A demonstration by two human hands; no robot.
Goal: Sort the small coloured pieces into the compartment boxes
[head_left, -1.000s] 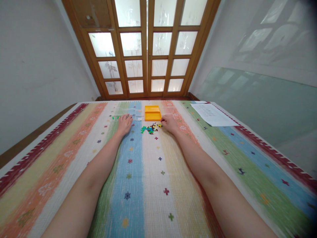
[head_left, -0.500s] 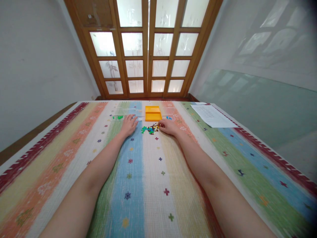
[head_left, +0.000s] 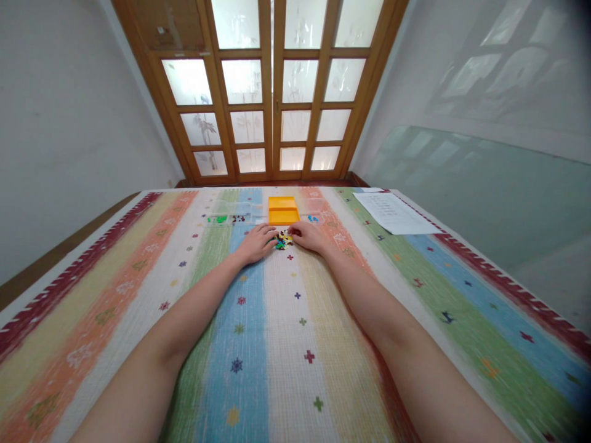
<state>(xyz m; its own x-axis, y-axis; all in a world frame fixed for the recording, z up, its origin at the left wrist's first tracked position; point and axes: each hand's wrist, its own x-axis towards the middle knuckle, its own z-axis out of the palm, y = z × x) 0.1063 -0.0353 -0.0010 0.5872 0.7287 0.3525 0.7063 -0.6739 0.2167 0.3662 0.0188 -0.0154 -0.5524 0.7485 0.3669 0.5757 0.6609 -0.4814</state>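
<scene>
A pile of small multicoloured pieces [head_left: 283,240], green, blue, yellow and dark brown, lies on the cloth between my hands. My left hand [head_left: 257,243] is at the pile's left edge, fingers stretched and apart, covering some of the pieces. On the opposite side, my right hand [head_left: 307,236] has its fingers curled together at the pile's edge; anything in them is too small to make out. Just beyond stands an open yellow box [head_left: 284,216]. Green pieces [head_left: 218,219] and dark red pieces [head_left: 238,218] sit in a clear tray to the left, blue pieces [head_left: 313,218] to the right.
A striped, patterned tablecloth [head_left: 286,344] covers the table. White printed paper [head_left: 396,213] lies at the far right. Behind the table are wooden doors with glass panes [head_left: 295,126], and a pale glass board [head_left: 462,184] leans along the right wall.
My left hand has moved right and nearer, from beside the clear tray to the pile, uncovering the dark red pieces. My right hand stays at the pile. The view has shifted slightly.
</scene>
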